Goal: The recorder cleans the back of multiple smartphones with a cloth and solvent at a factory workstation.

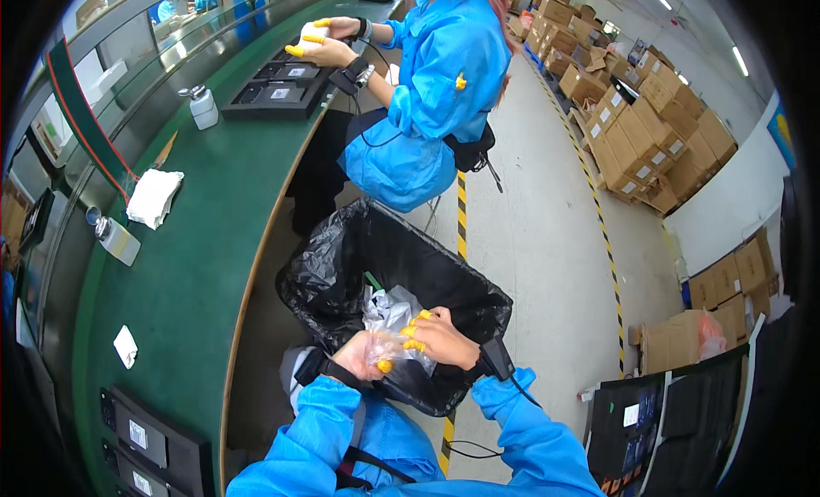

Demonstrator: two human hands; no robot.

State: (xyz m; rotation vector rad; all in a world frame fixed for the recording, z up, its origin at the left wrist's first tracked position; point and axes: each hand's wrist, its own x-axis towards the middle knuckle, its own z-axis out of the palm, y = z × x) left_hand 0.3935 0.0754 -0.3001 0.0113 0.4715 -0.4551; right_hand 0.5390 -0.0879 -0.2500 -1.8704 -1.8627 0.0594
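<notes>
Both my hands are held together over the near part of a bin lined with a black bag (436, 258). My left hand (357, 358) is closed round a crumpled piece of clear plastic (382, 347), and one yellow fingertip cover shows at its lower side. On the other side, my right hand (446, 341) has its yellow-covered fingers curled in against the same plastic, seeming to pinch it. Just beyond them, crumpled silvery-white plastic (389, 307) and a green strip (372, 281) lie in the bin.
The green bench (192, 275) runs along my left, with white wipes (155, 198), dispenser bottles (117, 241) and black flat units (158, 441). Ahead, a co-worker in blue (436, 78) holds something white. Cartons (641, 142) line the right; a dark rack (662, 420) stands near right.
</notes>
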